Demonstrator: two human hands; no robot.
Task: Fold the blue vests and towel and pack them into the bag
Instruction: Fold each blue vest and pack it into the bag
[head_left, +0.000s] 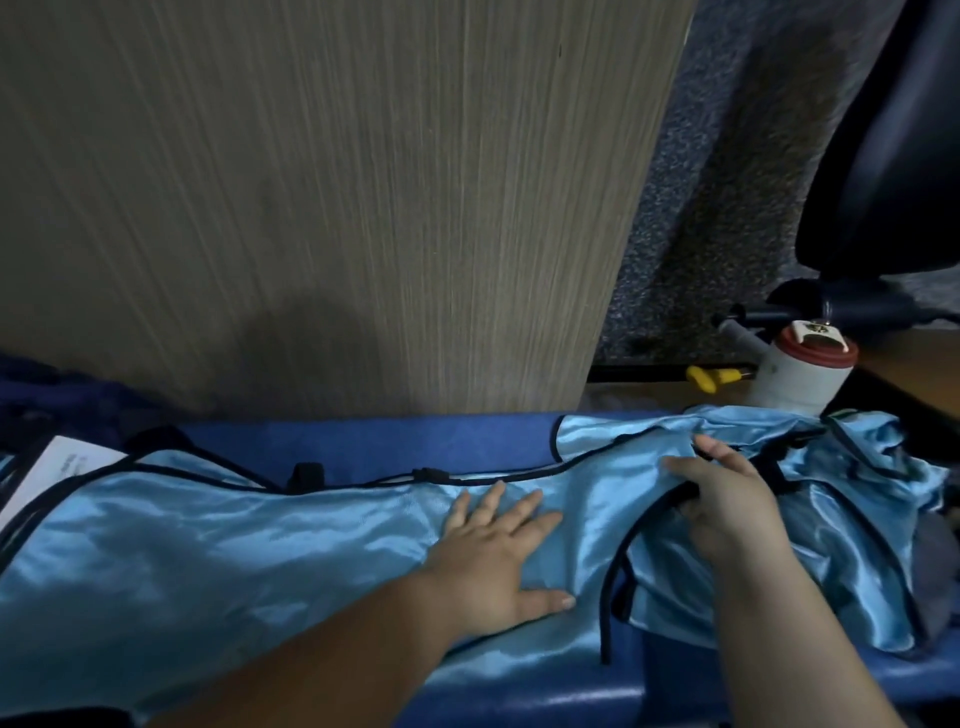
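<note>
A shiny light-blue vest (223, 545) with black trim lies spread across a dark blue surface (395, 441). My left hand (493, 556) presses flat on its middle, fingers straight and spread. My right hand (727, 499) grips the vest's black-trimmed edge, thumb curled under the trim. More light-blue vest fabric (857, 509) is bunched in a heap to the right of that hand. No towel or bag can be made out for certain.
A wood-grain panel (337, 197) rises right behind the surface. A white sheet of paper (57, 467) lies at the far left. At the back right stand a white container with a red lid (800, 374), a yellow object (706, 376) and a dark chair (893, 130).
</note>
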